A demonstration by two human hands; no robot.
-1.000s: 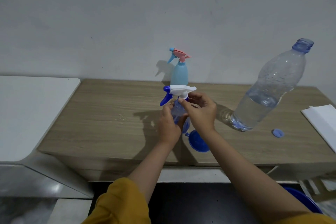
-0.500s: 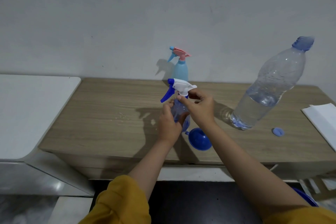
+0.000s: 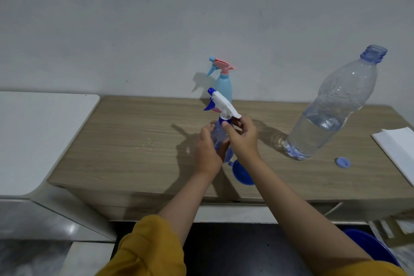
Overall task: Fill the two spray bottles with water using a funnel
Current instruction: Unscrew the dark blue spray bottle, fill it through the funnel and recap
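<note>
My left hand grips the body of a clear blue spray bottle held above the wooden table. My right hand pinches the collar just under its white and blue spray head, which is tilted up to the left. Behind it by the wall stands a light blue spray bottle with a pink trigger head. A blue funnel lies on the table under my right wrist. At the right stands a large clear water bottle, uncapped and roughly half full.
A blue bottle cap lies right of the water bottle. White paper sits at the table's right end. A white surface adjoins the table on the left. A few water drops mark the tabletop. A blue basin's rim shows below right.
The white spray head has turned and tipped up toward the left under my right fingers. Both hands and the bottle stayed near the same spot.
</note>
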